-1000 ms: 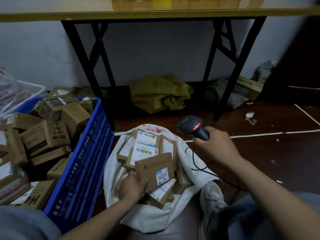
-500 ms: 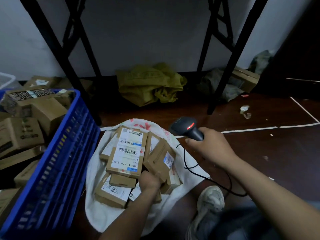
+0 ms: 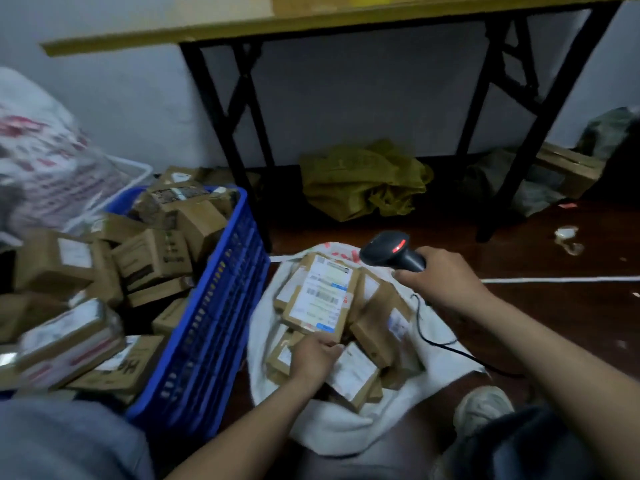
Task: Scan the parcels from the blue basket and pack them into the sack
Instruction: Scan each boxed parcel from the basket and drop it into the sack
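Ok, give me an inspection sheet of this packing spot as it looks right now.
Surface: dark floor, with a white line across it.
Job's things: blue basket heaped with cardboard parcels; open white sack beside it with more parcels inside; scanner, red light on.
Clutter: yellow-green bag under the table; crumpled scrap on the floor.
Hands: left hand on parcels in the sack, grip too blurred to tell; right hand grips the scanner above the sack.
Cables: black scanner cable trails over the sack's edge onto the floor.
Surroundings: folding table with black legs, white wall, printed bag far left.
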